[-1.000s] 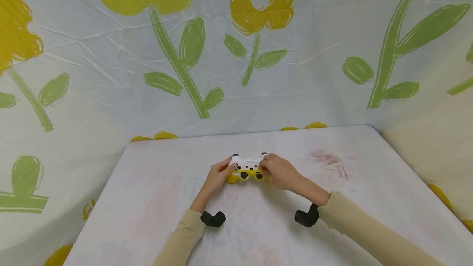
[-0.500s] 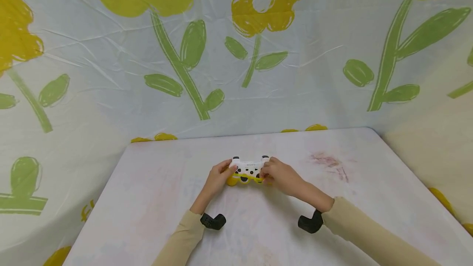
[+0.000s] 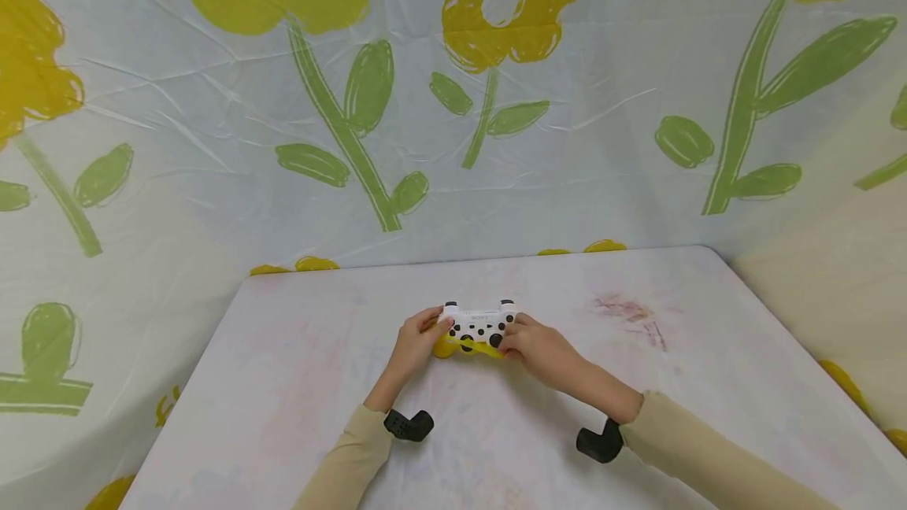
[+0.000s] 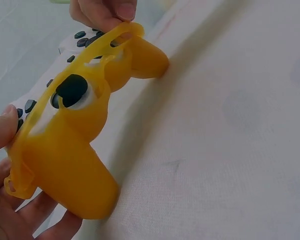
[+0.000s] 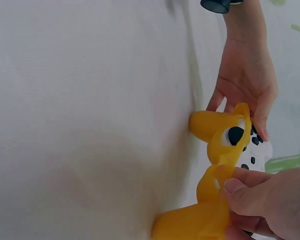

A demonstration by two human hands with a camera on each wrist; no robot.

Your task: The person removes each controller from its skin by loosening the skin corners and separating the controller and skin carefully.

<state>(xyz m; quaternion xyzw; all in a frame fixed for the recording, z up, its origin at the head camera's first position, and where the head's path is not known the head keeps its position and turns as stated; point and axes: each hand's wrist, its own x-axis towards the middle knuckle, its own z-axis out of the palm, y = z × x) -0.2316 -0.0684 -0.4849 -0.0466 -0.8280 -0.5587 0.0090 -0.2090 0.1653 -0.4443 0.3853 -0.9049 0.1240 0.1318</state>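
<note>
A person in beige sleeves (image 3: 708,447) holds a white game controller (image 3: 480,323) with both hands, near the far edge of a pale, blotchy worktop (image 3: 482,447). The controller faces the person, its top edge away from them, and a stretchy yellow cover (image 4: 77,155) is partly over it. The cover wraps both handles; its upper rim lies stretched across the front, leaving the white upper part and many black buttons bare. In the left-wrist view, the near black thumbstick (image 4: 72,90) pokes up through the cover's opening. The left hand (image 3: 412,346) grips its end of the controller, thumb on the front face beside the buttons, fingers beneath the covered handle. The right hand (image 3: 542,349) has a narrow grip: thumb and fingers pinch the cover's rim near the other thumbstick. The handles are close to the worktop and cast a shadow there; whether their tips touch it cannot be told. Each wrist wears a black camera, one by the left cuff (image 3: 409,425) and one by the right. To the right of the hands, the worktop has a reddish smear (image 3: 631,317). Behind and at both sides hangs a white cloth (image 3: 595,140) printed with big yellow flowers and green stems.
</note>
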